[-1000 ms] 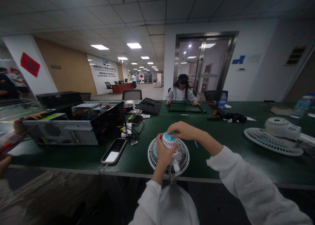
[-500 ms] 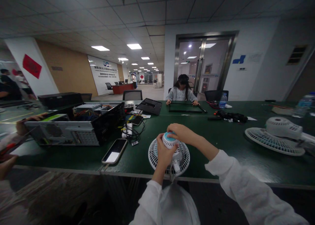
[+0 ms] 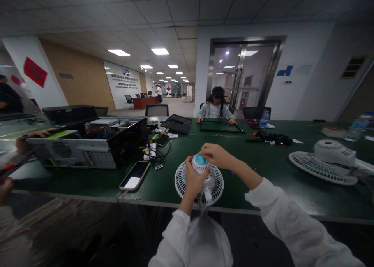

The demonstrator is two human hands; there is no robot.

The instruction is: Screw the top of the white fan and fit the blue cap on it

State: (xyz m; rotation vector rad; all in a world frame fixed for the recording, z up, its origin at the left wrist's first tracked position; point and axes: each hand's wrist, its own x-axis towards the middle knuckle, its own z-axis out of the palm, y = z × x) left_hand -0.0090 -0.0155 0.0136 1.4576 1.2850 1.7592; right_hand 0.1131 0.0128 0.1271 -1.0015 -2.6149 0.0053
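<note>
Table point(image 3: 163, 185), 1, green: beneath my grip.
Case point(image 3: 73, 152), 1, opened: left of my grip, well apart.
Other fan point(image 3: 320, 167), 1, white: right of my grip, well apart.
Fan point(image 3: 209, 184), 1, white: in my grip, grille down, housing point(image 3: 201, 168) uppermost.
Left hand point(image 3: 195, 181), 1: thumb and fingers curled around the housing.
Right hand point(image 3: 216, 155), 1: fingertips bunched at the cap; I cannot tell whether they pinch it or some small piece on it.
Phone point(image 3: 134, 176), 1: left of my grip, nearer me than the case.
Cap point(image 3: 199, 159), 1, blue: atop the housing, directly under my right fingertips.
Step in hand, by my judgement: working at the cap while the left steadies the fan. Next move calls for a firm left hold and small, controlled fingertip effort from the right.
</note>
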